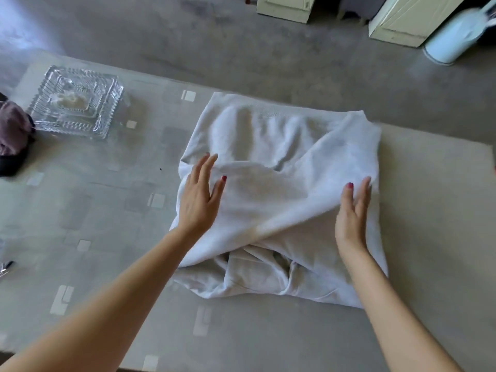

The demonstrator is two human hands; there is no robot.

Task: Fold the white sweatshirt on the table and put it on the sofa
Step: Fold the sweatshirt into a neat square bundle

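The white sweatshirt point(281, 162) lies on the table point(107, 205), right of the middle, with both sleeves folded across its body so they cross near the front. My left hand point(200, 194) rests flat on the sweatshirt's left edge, fingers apart. Over at the garment's right edge, my right hand point(353, 210) lies flat with its fingers pointing away from me. Neither hand grips the cloth. The hood or collar end is bunched at the near edge. No sofa is in view.
A clear cut-glass dish point(76, 102) stands at the table's far left. A purple cloth point(13, 127) lies at the left edge. Beyond the table is grey floor, cream cabinets point(394, 25) and a pale bin point(451, 38) at the far right.
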